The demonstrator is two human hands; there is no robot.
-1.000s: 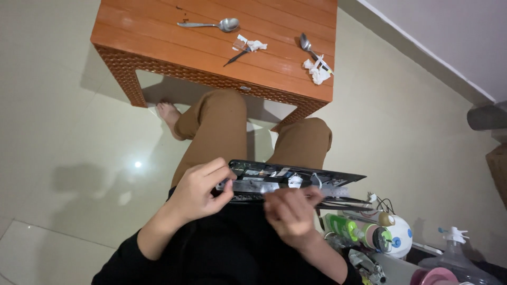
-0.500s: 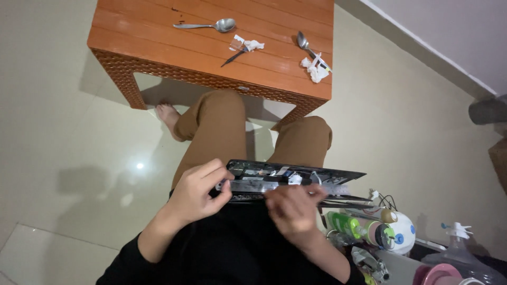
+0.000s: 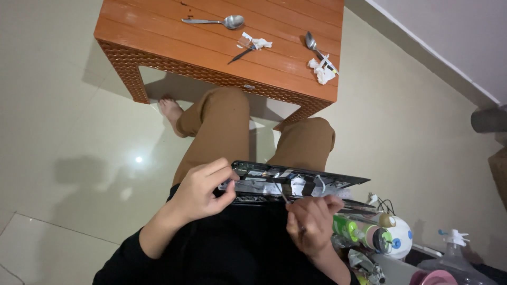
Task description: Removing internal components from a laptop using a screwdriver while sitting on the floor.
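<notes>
An opened black electronic device [image 3: 296,182], with its inner parts and cables exposed, rests on my lap above brown trousers. My left hand [image 3: 203,191] grips its left edge, thumb and fingers pinching the frame. My right hand [image 3: 311,224] is closed around a thin metal tool [image 3: 283,196] whose tip reaches into the device's interior near the middle.
An orange wooden table [image 3: 158,37] stands ahead with two spoons [image 3: 216,21], a small knife and crumpled white tissue [image 3: 321,70]. A cluttered pile at the lower right holds a green bottle [image 3: 354,228], a spray bottle [image 3: 454,248] and cables. Pale tiled floor lies to the left.
My right hand has shifted slightly, and the tool's tip now points into the device's middle. The left hand keeps its grip on the frame.
</notes>
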